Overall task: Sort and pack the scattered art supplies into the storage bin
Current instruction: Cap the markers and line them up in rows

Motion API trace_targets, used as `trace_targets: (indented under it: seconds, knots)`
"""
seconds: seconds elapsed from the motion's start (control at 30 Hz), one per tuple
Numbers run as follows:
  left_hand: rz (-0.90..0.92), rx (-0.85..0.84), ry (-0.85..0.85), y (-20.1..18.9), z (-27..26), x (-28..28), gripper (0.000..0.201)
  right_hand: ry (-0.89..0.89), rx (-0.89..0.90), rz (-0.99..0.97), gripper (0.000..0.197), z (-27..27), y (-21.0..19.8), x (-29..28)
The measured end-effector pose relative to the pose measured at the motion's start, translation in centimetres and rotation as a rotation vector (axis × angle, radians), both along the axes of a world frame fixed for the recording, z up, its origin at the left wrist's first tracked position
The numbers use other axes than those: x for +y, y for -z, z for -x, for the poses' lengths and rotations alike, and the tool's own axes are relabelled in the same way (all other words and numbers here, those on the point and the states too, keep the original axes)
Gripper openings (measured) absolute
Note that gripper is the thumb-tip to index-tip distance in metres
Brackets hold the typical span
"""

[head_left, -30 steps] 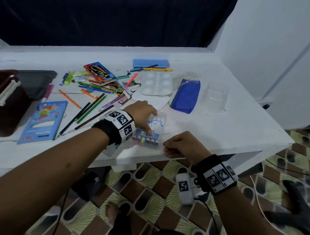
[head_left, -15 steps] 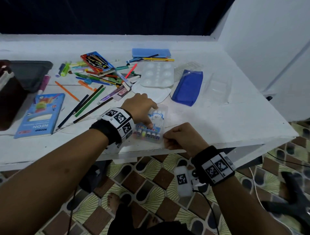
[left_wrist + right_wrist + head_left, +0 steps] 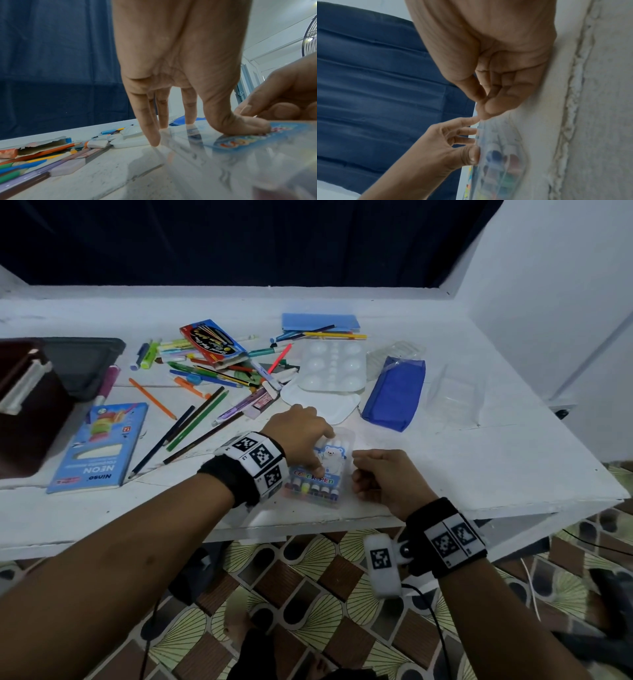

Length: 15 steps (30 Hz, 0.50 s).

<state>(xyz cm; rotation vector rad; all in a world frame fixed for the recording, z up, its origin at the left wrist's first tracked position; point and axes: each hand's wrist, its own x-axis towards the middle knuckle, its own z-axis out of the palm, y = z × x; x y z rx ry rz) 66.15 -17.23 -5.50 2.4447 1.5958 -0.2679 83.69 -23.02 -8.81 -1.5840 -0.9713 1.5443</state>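
Left hand [image 3: 301,433] fingertips pressing clear marker case [image 3: 320,474], right hand [image 3: 387,477] pinching its edge, wrist view shows straight fingers [image 3: 150,129]

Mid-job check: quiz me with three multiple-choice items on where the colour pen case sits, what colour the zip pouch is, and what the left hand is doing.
1. Where is the colour pen case?
A. in the bin
B. near the table's front edge
C. on the floor

2. What colour is the pouch?
A. blue
B. red
C. green

3. What is the left hand doing?
A. hanging idle
B. gripping a pencil
C. pressing fingertips and thumb on the case

Answers: B, the case lies flat on the table by its near edge; A, the pouch is plain blue; C, the left wrist view shows the thumb flat on the lid.
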Motion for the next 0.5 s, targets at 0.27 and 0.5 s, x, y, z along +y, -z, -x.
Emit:
trace_targets:
  seconds: [0.27, 0.5]
  knots:
    - [-0.012, -0.004, -0.004, 0.11, -0.11, 0.06, 0.083, 0.027, -0.054, 0.033, 0.012, 0.61, -0.27, 0.04]
    - [-0.033, 0.002, -0.011, 0.05, -0.51, 0.04, 0.083, 0.043, -0.053, 0.038, 0.019, 0.58, -0.09, -0.50]
